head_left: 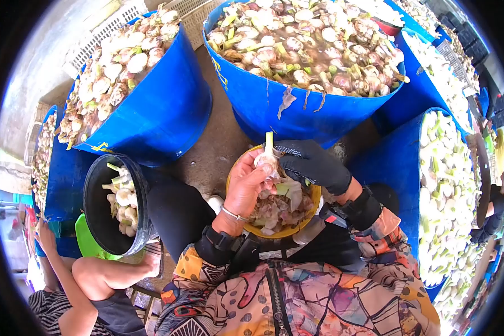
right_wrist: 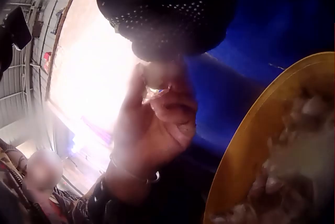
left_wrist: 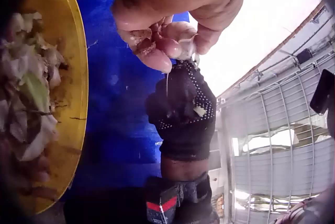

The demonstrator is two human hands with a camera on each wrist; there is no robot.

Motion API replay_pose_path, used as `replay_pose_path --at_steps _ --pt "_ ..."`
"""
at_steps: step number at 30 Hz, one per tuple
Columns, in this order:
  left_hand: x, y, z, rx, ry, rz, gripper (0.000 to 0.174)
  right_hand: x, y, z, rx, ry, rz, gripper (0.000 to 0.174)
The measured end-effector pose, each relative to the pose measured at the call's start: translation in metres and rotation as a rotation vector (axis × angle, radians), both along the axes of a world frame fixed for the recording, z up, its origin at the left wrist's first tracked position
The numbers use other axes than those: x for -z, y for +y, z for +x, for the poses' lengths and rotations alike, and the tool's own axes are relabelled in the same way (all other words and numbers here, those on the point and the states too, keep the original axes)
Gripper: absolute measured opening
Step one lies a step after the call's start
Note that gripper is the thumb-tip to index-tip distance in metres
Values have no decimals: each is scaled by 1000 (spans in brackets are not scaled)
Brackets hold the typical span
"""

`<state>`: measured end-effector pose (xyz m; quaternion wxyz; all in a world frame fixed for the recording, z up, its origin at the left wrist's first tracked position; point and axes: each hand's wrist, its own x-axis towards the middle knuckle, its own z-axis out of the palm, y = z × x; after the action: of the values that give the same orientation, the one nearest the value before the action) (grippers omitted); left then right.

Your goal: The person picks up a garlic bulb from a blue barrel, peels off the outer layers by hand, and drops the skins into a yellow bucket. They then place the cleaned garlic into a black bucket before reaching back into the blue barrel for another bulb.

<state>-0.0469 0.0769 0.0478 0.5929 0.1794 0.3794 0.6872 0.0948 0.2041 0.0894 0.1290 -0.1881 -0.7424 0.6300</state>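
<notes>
A garlic bulb [head_left: 267, 160] with its cut green stem pointing up is in my bare left hand [head_left: 245, 182], thumb and fingers pinching it. My right hand [head_left: 316, 165], in a black dotted glove, is bent in against the bulb and stem from the right. In the left wrist view the gloved fingers [left_wrist: 180, 96] are curled right at the bulb [left_wrist: 184, 43]; their tips are partly hidden. Below both hands stands a yellow bucket [head_left: 318, 204] with loose garlic skins [head_left: 280, 211] in it.
Blue tubs of garlic stand ahead [head_left: 308, 112], at left [head_left: 162, 106] and at right [head_left: 395, 162]. By my left knee, a black bucket [head_left: 143, 190] holds trimmed garlic bulbs [head_left: 123, 199]. Beside it are a green basin [head_left: 89, 241] and another person's leg [head_left: 115, 274].
</notes>
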Motion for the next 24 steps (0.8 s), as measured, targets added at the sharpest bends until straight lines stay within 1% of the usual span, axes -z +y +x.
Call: replay_pose_path --at_steps 4,7,10,11,13,14,16,17,18,19,22,24 --pt "4 0 3 -76 125 -37 41 23 4 -8 11 179 272 30" --pt "5 1 5 -114 184 -37 43 18 3 -7 3 178 238 30" --pt "1 -1 5 -107 177 -24 44 8 1 -5 7 -23 101 31" --pt "0 -2 4 -97 165 -17 45 6 1 -4 5 -53 50 30" --pt "2 -5 2 -11 -51 27 42 1 3 0 0 -112 -53 30" --pt "4 -8 2 32 -160 48 42 -2 4 3 -24 -64 -75 30" --pt "7 -10 5 242 -466 187 45 -8 7 8 -73 32 -121 30" --pt "7 -12 5 341 -616 262 48 -14 7 6 -40 37 -86 33" --pt "3 -11 5 348 -581 210 54 -19 7 5 -3 43 -52 35" --pt "3 -11 5 336 -573 211 54 -21 7 4 37 48 -20 37" --pt "4 -9 7 319 -545 200 53 -12 11 1 46 108 -97 42" --pt "7 -8 8 307 -518 175 54 -6 7 -1 1 66 -93 41"
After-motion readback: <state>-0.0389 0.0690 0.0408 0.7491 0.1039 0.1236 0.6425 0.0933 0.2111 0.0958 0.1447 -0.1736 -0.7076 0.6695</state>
